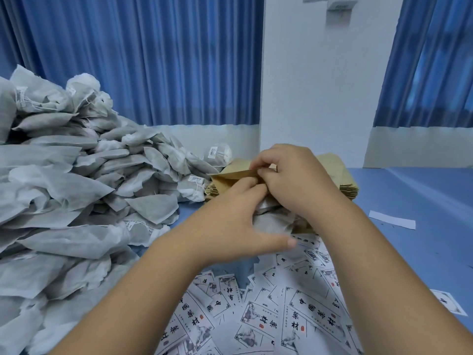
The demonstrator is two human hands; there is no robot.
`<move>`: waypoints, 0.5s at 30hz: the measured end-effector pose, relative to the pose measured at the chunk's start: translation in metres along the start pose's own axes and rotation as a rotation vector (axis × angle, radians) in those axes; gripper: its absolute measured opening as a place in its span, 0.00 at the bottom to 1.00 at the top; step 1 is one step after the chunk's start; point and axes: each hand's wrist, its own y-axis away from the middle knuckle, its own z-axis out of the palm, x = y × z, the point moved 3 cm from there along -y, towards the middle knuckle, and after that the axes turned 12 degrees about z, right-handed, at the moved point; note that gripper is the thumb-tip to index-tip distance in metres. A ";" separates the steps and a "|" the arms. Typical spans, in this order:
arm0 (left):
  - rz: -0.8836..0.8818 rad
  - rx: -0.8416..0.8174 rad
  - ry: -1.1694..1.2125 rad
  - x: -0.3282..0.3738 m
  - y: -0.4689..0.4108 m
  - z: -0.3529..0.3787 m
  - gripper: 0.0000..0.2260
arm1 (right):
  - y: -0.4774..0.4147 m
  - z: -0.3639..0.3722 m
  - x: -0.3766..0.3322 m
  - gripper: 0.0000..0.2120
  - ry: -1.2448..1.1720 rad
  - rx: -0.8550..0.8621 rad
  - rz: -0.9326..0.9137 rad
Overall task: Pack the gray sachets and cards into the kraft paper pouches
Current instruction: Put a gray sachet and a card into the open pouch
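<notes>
Left of the fingers: one heap of gray sachets point(64, 201), too many to count. Centre: left hand point(238, 221), fingers extended over one sachet point(271, 222); right hand point(294, 180) pinches one kraft pouch point(230, 176) above the pouch stack point(345, 185). Nearer: scattered cards point(294, 316), uncounted. Right: one paper strip point(391, 219) on the surface point(409, 196).

Behind, blue curtain point(153, 60) on the left, second blue curtain point(435, 73) on the right, white pillar point(320, 85) between them, with small white box point(340, 3) near its top. Below, blue table point(414, 252), with white paper strip point(391, 219) flat on it at the right.
</notes>
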 end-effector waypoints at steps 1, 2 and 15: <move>0.035 -0.029 -0.100 0.000 0.001 0.001 0.35 | 0.000 0.001 0.000 0.11 0.009 -0.006 0.002; 0.079 -0.053 -0.196 0.000 0.001 0.002 0.37 | 0.000 0.002 -0.001 0.11 0.022 -0.012 0.004; 0.094 0.285 -0.439 -0.022 0.002 0.010 0.18 | 0.003 -0.006 -0.003 0.16 0.160 -0.160 0.059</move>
